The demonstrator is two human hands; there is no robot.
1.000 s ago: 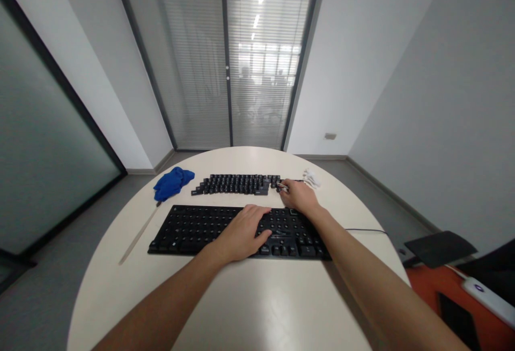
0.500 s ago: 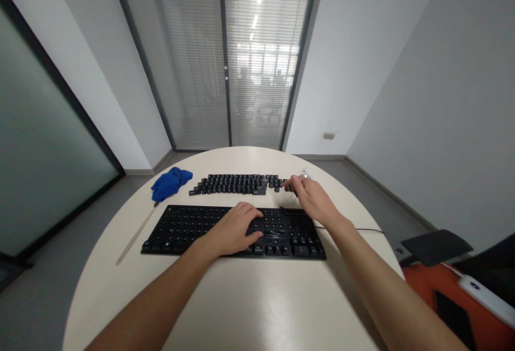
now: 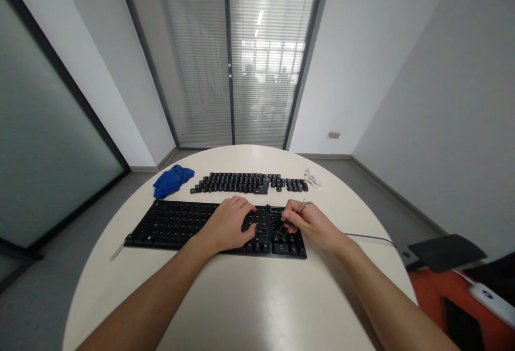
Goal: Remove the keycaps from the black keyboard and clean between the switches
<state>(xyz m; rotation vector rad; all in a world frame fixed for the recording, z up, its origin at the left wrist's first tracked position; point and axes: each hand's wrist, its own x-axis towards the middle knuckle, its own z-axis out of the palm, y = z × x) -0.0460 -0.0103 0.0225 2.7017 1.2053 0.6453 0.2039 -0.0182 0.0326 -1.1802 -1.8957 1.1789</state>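
A black keyboard (image 3: 177,223), many of its keycaps off, lies across the round table. My left hand (image 3: 231,223) rests on it right of the middle, fingers stretched out and thumb apart. Over the number pad at the right end, my right hand (image 3: 302,218) is closed around a wire keycap puller (image 3: 282,229). Thin wire shows above the fist and below it, down at the keys. Whether a key is caught in the wire, I cannot tell. Behind the keyboard, loose black keycaps (image 3: 235,182) stand in rows, with a smaller group (image 3: 295,185) to the right.
A crumpled blue cloth (image 3: 173,180) lies at the back left, and a white crumpled cloth or tissue (image 3: 313,177) at the back right. A thin stick (image 3: 117,252) pokes out by the keyboard's left end. The cable (image 3: 372,236) runs off the right table edge, near an orange chair (image 3: 432,294).
My right hand has come back from the loose keycaps to the number pad. The keyboard has shifted left, covering most of the stick. My left hand still lies on it.
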